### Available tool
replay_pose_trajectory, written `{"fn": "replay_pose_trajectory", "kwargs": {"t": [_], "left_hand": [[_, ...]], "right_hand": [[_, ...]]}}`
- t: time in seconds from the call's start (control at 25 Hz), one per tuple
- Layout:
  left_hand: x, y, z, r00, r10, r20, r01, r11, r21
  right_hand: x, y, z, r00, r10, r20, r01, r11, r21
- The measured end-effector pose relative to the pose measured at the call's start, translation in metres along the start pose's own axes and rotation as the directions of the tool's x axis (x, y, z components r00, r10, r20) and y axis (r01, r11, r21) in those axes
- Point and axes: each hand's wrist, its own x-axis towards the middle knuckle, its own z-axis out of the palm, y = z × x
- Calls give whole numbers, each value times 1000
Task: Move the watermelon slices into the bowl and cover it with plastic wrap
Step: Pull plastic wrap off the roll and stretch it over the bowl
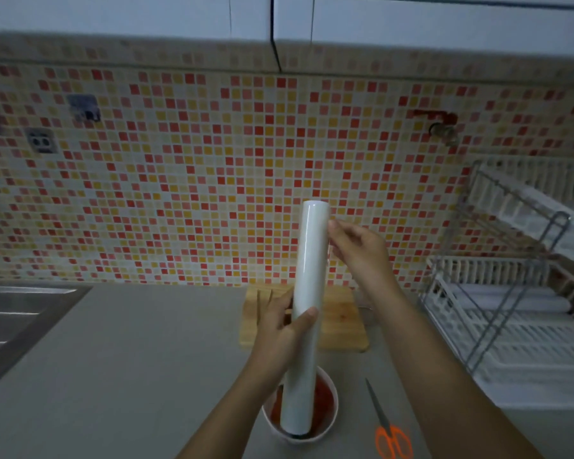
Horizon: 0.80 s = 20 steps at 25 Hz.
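Plastic wrap roll (307, 270) held upright, its lower end above the white bowl (335, 400). Left hand (280, 321): fingers clamped round the roll's middle. Right hand (358, 246): fingertips together, pinching at the roll's upper side. Watermelon slices (322, 397) lie in the bowl, on the bench (146, 359). Orange scissors (390, 435) just right of the bowl.

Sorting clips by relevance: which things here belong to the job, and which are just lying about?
Job: wrap roll, gripped by left hand, right hand pinching at its edge; bowl; watermelon in it; scissors, perhaps for cutting the wrap.
Lying about: cutting board; dish rack; sink; socket.
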Motion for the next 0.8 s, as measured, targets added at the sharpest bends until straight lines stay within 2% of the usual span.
{"fn": "replay_pose_trajectory", "kwargs": {"t": [0.2,0.28,0.44,0.52,0.6,0.72,0.8], "left_hand": [[0,-2,-3,999,44,-16,-43,998,40],[0,-3,-3,999,41,-25,-40,999,36],[3,0,-6,998,55,-25,-55,998,-24],[5,2,-8,995,96,-12,-96,995,-1],[7,4,-12,993,115,-16,-115,993,1],[9,8,-19,992,128,-19,-129,991,-36],[10,10,-23,992,124,7,-124,991,-50]], "right_hand": [[-1,-6,4,985,-73,-156,75,997,8],[0,-8,5,982,-83,-167,86,996,7],[4,-13,2,988,48,-146,-14,974,225],[1,-15,0,992,74,-100,-43,958,284],[-8,-9,-2,996,89,26,-92,947,308],[-25,4,-4,978,73,198,-116,970,216],[-29,8,-3,980,30,195,-54,992,118]]}}
